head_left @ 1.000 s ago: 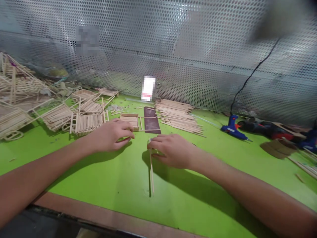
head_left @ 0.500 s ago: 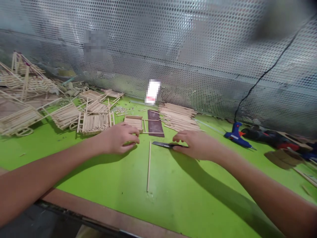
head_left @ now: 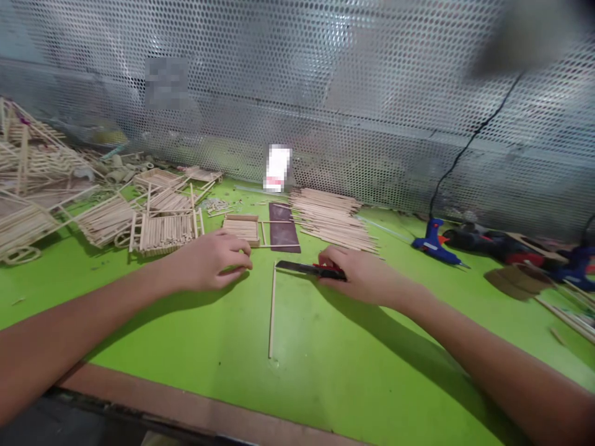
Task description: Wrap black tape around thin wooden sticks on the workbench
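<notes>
My right hand (head_left: pixel 360 274) is closed on the red handle of a utility knife (head_left: pixel 307 269) whose dark blade points left, its tip close to the far end of a long wooden stick (head_left: pixel 272 308) lying on the green table (head_left: pixel 223 347). My left hand (head_left: pixel 211 260) rests knuckles-up on the table left of the stick, fingers curled in; what lies under them is hidden. Just beyond it sit a small stick-built frame (head_left: pixel 242 228) and a dark brown rectangular pad (head_left: pixel 283 227).
A pile of loose sticks (head_left: pixel 332 218) lies behind the knife. Stick-built models (head_left: pixel 153 223) crowd the left side. A blue glue gun (head_left: pixel 434 241) and dark tools (head_left: pixel 502 244) lie at right. Perforated metal sheet (head_left: pixel 325 93) walls the back.
My right hand let go of the stick, reached right to the knife and closed on it, drawing it left toward the stick's far end. My left hand stayed put.
</notes>
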Motion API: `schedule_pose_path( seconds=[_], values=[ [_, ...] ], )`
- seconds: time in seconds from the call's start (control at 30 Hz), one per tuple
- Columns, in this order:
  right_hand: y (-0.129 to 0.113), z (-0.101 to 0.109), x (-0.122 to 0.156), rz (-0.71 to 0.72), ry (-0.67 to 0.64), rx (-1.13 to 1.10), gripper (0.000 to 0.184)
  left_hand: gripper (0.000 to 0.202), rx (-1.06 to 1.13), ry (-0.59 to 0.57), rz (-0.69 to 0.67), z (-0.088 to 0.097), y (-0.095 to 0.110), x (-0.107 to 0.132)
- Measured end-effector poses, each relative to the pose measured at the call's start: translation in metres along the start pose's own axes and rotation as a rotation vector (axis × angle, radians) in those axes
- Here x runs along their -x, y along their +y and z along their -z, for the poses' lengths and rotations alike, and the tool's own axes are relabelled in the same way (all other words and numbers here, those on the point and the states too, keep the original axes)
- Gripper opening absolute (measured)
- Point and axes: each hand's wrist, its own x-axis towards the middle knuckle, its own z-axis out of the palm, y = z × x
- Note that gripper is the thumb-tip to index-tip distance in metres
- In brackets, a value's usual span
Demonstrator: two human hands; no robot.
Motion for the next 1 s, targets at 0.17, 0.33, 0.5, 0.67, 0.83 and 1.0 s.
schedule_pose_path(
  seconds=[0.17, 0.33, 0.5, 0.67, 0.83, 1.0],
  values=[
    [-0.008, 0.006, 0.007, 0.093, 0.064, -0.058, 0.029, 0.023, 0.017, 0.003, 0.010, 0.001, 0.001, -0.001],
    [-0.025, 0.011, 0.016, 0.154, 0.101, -0.066, 0.022, 0.023, 0.027, 0.011, 0.014, 0.000, 0.001, -0.002],
    [-0.049, -0.006, 0.022, 0.282, 0.012, -0.040, 0.023, 0.022, 0.003, 0.023, -0.002, 0.000, 0.001, -0.001],
    [-0.065, -0.015, 0.030, 0.447, 0.037, 0.040, 0.023, 0.023, 0.023, 0.038, -0.012, -0.001, -0.001, -0.001],
    [-0.068, -0.014, 0.028, 0.481, -0.008, 0.010, 0.024, 0.022, 0.017, 0.057, -0.024, 0.000, 0.002, -0.001],
    [-0.065, -0.015, 0.024, 0.445, -0.038, -0.017, 0.025, 0.022, -0.059, 0.144, -0.114, 0.005, 0.009, -0.002]
  ],
)
